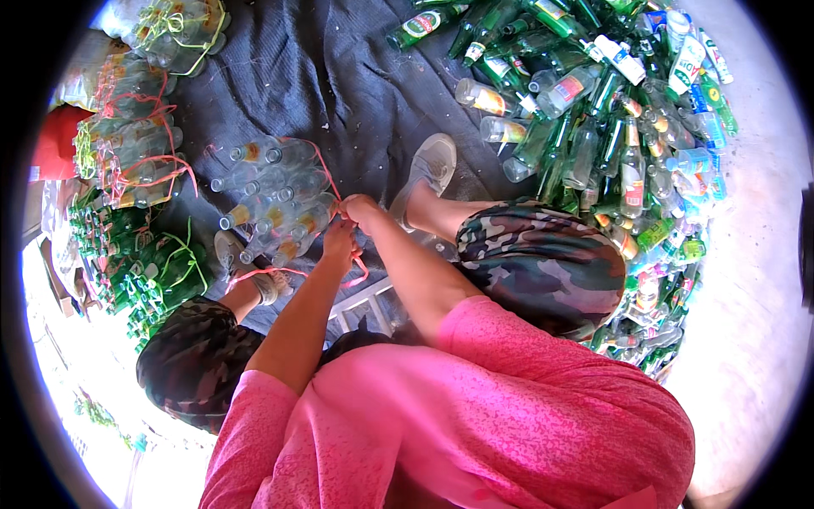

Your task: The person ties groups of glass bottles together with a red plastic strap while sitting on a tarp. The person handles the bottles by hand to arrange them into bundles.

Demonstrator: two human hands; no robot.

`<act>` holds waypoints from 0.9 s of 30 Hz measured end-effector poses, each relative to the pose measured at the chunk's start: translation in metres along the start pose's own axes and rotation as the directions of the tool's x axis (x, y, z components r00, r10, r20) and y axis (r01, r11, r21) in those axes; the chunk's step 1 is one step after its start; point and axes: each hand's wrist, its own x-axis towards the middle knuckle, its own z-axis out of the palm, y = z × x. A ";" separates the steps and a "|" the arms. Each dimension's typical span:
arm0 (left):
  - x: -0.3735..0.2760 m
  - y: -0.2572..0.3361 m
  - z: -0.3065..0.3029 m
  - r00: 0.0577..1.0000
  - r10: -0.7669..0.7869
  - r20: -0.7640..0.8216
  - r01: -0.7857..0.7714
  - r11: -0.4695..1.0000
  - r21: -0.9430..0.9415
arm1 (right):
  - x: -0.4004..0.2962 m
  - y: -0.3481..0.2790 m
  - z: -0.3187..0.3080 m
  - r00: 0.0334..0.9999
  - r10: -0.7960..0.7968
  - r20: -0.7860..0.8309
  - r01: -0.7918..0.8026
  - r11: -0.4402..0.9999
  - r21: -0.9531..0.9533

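A bundle of clear glass bottles (276, 191) lies before me, mouths towards me, some with orange labels. Pink plastic twine (324, 164) runs along the bundle's right side to my hands, and a loose length curls below them. My right hand (359, 210) pinches the twine at the bundle's right edge. Just below it, my left hand (341, 242) is closed on the twine too, close against the other hand. The fingertips are partly hidden, so whether there is a knot I cannot tell.
A large heap of green and clear bottles (572, 127) lies to the right. Tied bundles of clear bottles (143, 146) and green bottles (172, 261) stand at left. Dark cloth (286, 76) covers the ground. My shoes (432, 162) flank the bundle; a metal-framed seat (369, 308) is beneath me.
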 end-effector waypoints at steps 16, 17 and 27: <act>0.009 -0.015 -0.009 0.876 0.479 0.053 -0.232 0.322 0.918 | -0.013 -0.016 0.003 0.991 0.114 0.064 -0.115 0.993 0.008; 0.010 -0.017 -0.009 0.869 0.488 0.082 -0.255 0.300 0.919 | -0.019 -0.013 -0.003 0.983 0.186 0.013 -0.186 0.975 0.119; 0.015 -0.023 -0.019 0.854 0.475 0.213 -0.359 0.238 0.903 | -0.054 -0.014 0.005 0.985 0.173 0.025 -0.175 0.974 0.145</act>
